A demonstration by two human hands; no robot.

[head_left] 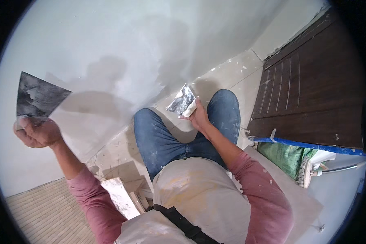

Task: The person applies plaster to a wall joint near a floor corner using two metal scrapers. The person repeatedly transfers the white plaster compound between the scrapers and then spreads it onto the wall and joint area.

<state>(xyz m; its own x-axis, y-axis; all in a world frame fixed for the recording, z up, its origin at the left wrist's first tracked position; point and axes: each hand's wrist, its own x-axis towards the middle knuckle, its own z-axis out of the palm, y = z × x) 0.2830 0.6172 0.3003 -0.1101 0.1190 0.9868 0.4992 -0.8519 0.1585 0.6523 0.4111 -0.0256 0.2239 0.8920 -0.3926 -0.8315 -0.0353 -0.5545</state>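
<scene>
At the far left, my left hand (38, 132) is closed round the narrow end of a wide, dark putty knife (40, 96) smeared with pale film. Its blade points up in front of the pale wall (81, 44); whether it touches the wall I cannot tell. Between my knees, my right hand (199, 117) grips a second putty knife (182, 101), its shiny blade coated with white putty (190, 109). The handles are mostly hidden by my fingers. A damp-looking grey patch shows on the wall near the floor, beyond the second blade.
A dark wooden door (313, 85) stands at the right, blue tape (313, 144) along its edge. Below it are a green sack (278, 156) and a brush (306, 173). A white-smeared board (120, 197) lies left of my torso, by a slatted mat (49, 215). White spots dot the floor tiles.
</scene>
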